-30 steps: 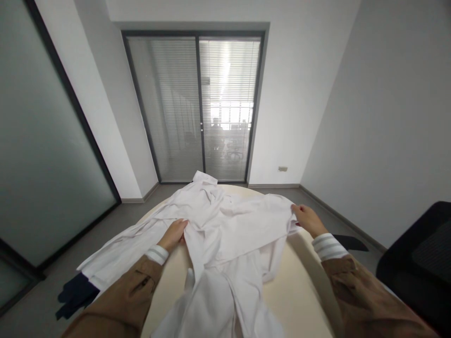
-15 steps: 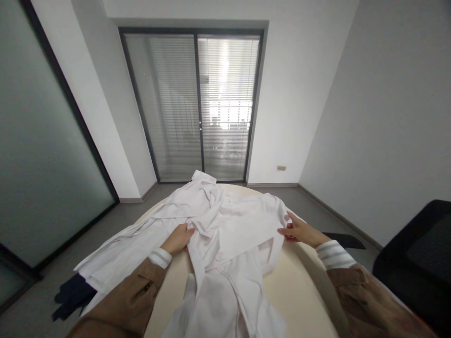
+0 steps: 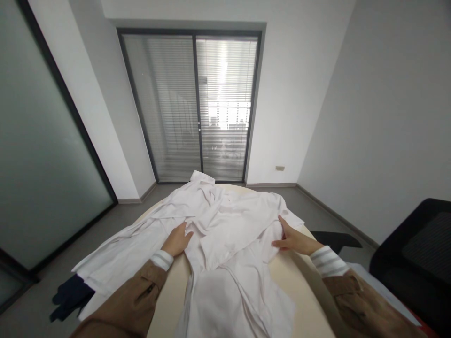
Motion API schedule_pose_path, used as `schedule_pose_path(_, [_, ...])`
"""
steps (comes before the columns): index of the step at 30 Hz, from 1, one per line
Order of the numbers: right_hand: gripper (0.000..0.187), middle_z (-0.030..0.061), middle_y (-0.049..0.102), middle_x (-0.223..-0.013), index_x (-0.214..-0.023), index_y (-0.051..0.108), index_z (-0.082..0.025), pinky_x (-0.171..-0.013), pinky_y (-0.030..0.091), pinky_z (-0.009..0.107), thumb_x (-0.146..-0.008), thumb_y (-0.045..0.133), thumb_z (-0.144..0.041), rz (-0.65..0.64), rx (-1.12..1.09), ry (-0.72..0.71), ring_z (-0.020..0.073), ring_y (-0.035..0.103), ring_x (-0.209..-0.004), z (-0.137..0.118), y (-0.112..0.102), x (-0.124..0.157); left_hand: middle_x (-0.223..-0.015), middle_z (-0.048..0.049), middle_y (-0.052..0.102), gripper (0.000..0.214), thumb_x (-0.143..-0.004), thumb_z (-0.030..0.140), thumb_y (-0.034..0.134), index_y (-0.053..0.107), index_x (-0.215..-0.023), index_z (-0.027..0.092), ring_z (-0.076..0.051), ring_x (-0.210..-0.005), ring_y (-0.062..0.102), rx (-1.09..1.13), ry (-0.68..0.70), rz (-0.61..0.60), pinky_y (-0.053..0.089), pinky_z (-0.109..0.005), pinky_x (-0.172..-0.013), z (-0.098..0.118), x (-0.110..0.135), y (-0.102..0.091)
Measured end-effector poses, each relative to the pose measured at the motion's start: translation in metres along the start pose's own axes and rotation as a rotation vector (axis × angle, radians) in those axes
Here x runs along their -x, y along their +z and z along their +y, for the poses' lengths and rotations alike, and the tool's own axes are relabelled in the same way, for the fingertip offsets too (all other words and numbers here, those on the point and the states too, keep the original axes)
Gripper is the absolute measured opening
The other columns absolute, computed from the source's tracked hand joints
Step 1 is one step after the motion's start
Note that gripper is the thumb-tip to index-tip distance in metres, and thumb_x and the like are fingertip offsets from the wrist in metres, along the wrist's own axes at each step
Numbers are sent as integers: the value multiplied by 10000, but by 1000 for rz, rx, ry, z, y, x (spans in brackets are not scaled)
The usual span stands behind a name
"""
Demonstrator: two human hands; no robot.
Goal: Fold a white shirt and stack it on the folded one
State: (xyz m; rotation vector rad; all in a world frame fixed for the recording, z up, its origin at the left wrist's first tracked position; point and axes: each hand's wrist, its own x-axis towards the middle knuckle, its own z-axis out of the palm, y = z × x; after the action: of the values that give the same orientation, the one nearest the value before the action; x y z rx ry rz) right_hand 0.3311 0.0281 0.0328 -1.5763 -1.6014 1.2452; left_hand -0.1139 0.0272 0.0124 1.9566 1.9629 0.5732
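A large white garment (image 3: 225,220) lies rumpled across a round cream table (image 3: 303,291). My left hand (image 3: 178,240) rests flat on the cloth near its middle fold, fingers spread, pressing it down. My right hand (image 3: 291,237) lies against the garment's right edge, thumb and fingers apart on the fabric; I cannot tell whether it pinches the cloth. Both arms wear brown sleeves with striped white cuffs.
A dark blue cloth (image 3: 68,298) hangs off the table's left side. A black chair (image 3: 416,253) stands at the right, another dark seat (image 3: 334,237) beyond the table. Sliding glass doors with blinds (image 3: 197,108) face me.
My right hand has moved left and nearer along the garment's right edge, drawing that side inward over the pile. My left hand stayed pressed on the cloth.
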Motion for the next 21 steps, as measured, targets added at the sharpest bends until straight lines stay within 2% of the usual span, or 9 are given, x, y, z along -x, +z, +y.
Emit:
schedule_pose_path(2, [1227, 36, 660, -884, -1584, -41, -181, -698, 613, 362, -722, 808, -385, 61, -33, -46, 219, 663, -756, -4, -8, -1, -1262, -186, 655, 360, -951, 255, 492, 545, -1272, 103, -276, -1197, 610, -21, 2, 35, 441, -341, -966, -3, -1, -1])
schedule_pose_path(7, [888, 99, 685, -999, -1580, 84, -226, -719, 606, 345, -884, 594, -437, 419, -146, -107, 236, 695, -828, -12, -36, -4, -1087, -142, 719, 294, -959, 335, 514, 575, -1185, 157, -296, -1041, 669, -164, -9, 63, 464, -330, -841, -10, 2, -2])
schedule_pose_path(9, [955, 147, 654, -1212, -1582, 3, -221, -791, 603, 363, -878, 582, -505, 379, -152, -68, 266, 699, -979, -8, -39, -3, -1054, -133, 718, 303, -964, 352, 505, 557, -1194, 162, -297, -1001, 673, -200, -9, 71, 467, -335, -813, -8, 5, -2])
schedule_pose_path(11, [1155, 177, 531, -1422, -1579, -68, -206, -904, 577, 399, -779, 694, -542, 244, -90, -51, 305, 629, -1177, 0, -38, 1, -1091, -135, 691, 340, -939, 330, 541, 515, -1230, 156, -289, -994, 662, -205, 24, 152, 472, -342, -813, -2, 9, -6])
schedule_pose_path(15, [1396, 188, 304, -1592, -1583, 39, -148, -1189, 307, 455, -526, 888, -480, 74, 147, -202, 339, 317, -1460, 13, -35, 9, -1061, -128, 642, 209, -881, 239, 580, 546, -1075, 168, -271, -1017, 609, -196, 156, 416, 458, -353, -887, 28, 25, -20])
schedule_pose_path(16, [1371, 182, 294, -1599, -1580, 89, -145, -1213, 246, 461, -519, 888, -483, 67, 183, -232, 339, 277, -1477, 14, -35, 10, -961, -101, 645, 120, -898, 248, 554, 563, -997, 181, -255, -938, 615, -159, 193, 403, 467, -350, -855, 38, 32, -23])
schedule_pose_path(18, [1263, 167, 336, -1583, -1568, 177, -160, -1213, 246, 470, -562, 859, -507, 45, 189, -221, 339, 320, -1458, 11, -38, 14, -799, -44, 633, 153, -922, 343, 552, 591, -941, 196, -208, -750, 608, -16, 360, 191, 488, -321, -747, 57, 50, -21])
schedule_pose_path(20, [1143, 148, 453, -1516, -1551, 246, -187, -1158, 365, 455, -622, 817, -531, -11, 125, -135, 332, 472, -1362, 3, -41, 18, -887, -45, 684, 276, -902, 405, 608, 625, -1092, 206, -197, -800, 633, 130, 644, -93, 505, -308, -784, 73, 69, -11])
schedule_pose_path(21, [1085, 136, 522, -1461, -1538, 283, -203, -1109, 431, 444, -646, 800, -541, -45, 81, -86, 325, 547, -1290, -2, -42, 20, -1052, -67, 700, 378, -882, 427, 643, 619, -1202, 226, -216, -952, 642, 170, 811, -237, 498, -322, -884, 79, 78, -3])
